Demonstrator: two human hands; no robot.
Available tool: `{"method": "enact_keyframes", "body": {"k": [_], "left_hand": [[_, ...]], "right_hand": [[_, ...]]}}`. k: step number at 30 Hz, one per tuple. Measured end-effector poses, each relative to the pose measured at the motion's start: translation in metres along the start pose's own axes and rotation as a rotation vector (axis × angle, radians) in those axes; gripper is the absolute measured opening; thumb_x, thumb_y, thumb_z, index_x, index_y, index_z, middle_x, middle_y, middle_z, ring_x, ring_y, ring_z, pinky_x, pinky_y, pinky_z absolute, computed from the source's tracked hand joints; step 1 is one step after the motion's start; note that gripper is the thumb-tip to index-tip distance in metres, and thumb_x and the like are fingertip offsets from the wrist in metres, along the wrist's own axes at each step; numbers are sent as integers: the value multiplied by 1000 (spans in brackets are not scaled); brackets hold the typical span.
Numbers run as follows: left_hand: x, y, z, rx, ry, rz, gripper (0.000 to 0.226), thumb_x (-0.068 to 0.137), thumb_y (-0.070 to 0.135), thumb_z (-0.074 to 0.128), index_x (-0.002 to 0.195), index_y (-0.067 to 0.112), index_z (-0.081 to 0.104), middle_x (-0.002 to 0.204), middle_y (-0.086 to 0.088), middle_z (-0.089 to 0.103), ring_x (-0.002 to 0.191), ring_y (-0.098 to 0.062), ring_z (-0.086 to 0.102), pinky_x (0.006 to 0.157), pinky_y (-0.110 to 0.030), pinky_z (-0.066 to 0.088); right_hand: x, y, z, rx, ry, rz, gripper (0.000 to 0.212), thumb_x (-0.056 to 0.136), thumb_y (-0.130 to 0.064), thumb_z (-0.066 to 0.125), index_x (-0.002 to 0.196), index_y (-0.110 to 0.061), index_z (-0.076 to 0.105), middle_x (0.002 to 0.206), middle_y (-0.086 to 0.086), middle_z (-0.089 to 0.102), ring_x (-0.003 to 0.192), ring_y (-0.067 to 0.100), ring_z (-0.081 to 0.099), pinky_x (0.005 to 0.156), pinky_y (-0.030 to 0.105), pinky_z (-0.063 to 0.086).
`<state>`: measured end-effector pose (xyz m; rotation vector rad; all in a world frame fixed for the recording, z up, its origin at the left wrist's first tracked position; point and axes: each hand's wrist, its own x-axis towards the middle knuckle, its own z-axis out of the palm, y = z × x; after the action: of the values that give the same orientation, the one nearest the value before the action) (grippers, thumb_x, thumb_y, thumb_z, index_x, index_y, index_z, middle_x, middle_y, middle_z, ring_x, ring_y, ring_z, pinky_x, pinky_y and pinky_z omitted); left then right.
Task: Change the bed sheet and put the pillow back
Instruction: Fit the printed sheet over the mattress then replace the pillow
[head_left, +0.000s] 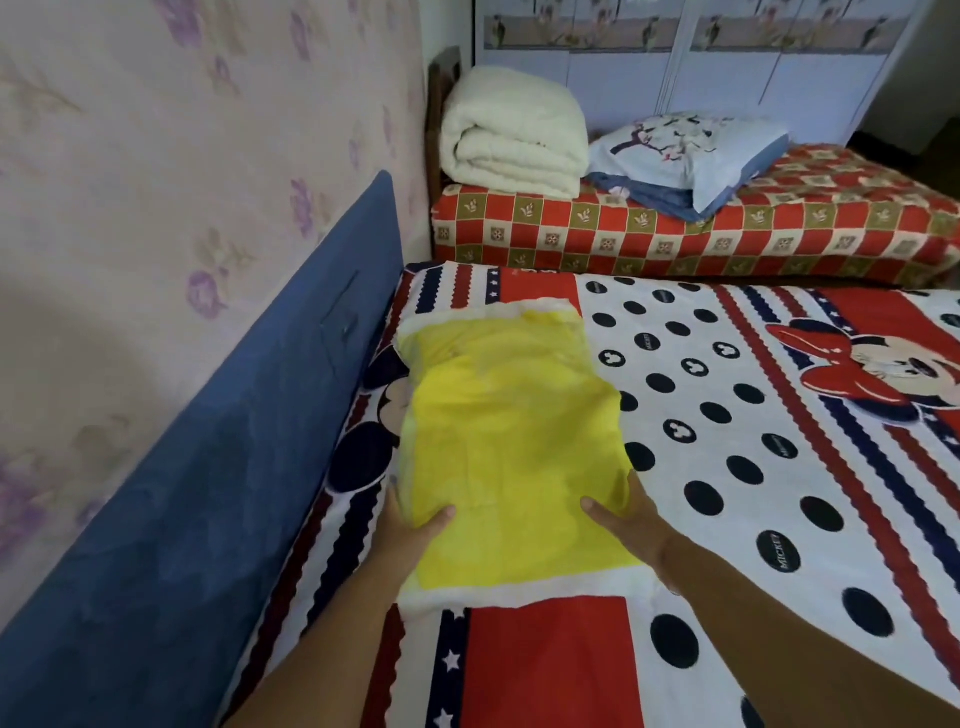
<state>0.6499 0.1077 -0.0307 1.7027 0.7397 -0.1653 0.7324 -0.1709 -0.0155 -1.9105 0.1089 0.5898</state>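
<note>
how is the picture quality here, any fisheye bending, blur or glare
Head view: fisheye bends the blue padded headboard and the red checked bedspread; light soft and even, no glare; the bright yellow pillow with white border looks slightly overexposed, fabric detail soft.

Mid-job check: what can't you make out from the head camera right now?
- Fingers of the left hand: head view, tucked under the yellow pillow; only the thumb shows clearly.
- Edges of the cartoon sheet: head view, cut off by the right and bottom frame edges; tucking unknown.
- Sheet's wall side: head view, hidden where it meets the blue headboard pad.
</note>
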Motion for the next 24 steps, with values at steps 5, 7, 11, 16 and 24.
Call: {"method": "enact_keyframes", "body": {"k": [5, 7, 11, 16, 24], "left_hand": [[12, -13, 4, 45, 31, -79, 119, 70, 59, 75, 155, 22, 1, 157, -6, 24, 140, -27, 33, 111, -45, 32], [12, -18, 3, 55, 23, -87, 121, 60, 66, 76, 154, 19, 16, 150, -5, 37, 132, -27, 43, 108, -45, 38], [6, -22, -3, 120, 16, -99, 114, 46, 77, 76, 138, 18, 43, 125, -1, 56, 110, -22, 57, 96, -41, 49], [-26, -24, -8, 196, -72, -184, 108, 39, 85, 71, 124, 21, 57, 112, 1, 63, 100, -20, 62, 91, -40, 52], [-103, -68, -15, 375, 92, -282, 115, 73, 71, 64, 153, 8, 10, 153, -12, 33, 136, -33, 38, 109, -44, 36]], "right_hand": [[7, 21, 0, 56, 11, 83, 106, 75, -55, 73, 152, -22, 9, 151, 5, 32, 135, 27, 37, 110, 46, 35], [7, 28, 1, 43, 15, 91, 110, 59, -66, 77, 145, -20, 27, 138, 3, 48, 122, 25, 50, 103, 47, 43], [4, 44, 6, 26, 26, 91, 107, 42, -74, 77, 131, -20, 51, 119, -2, 64, 109, 19, 60, 93, 39, 49], [-42, 44, 14, -42, 112, 157, 48, 77, -53, 72, 110, -21, 60, 97, -8, 66, 94, 16, 61, 83, 33, 46], [-125, 74, 8, -370, 123, 309, 98, 74, -64, 68, 145, -10, 27, 126, 13, 50, 116, 31, 51, 96, 43, 45]]}}
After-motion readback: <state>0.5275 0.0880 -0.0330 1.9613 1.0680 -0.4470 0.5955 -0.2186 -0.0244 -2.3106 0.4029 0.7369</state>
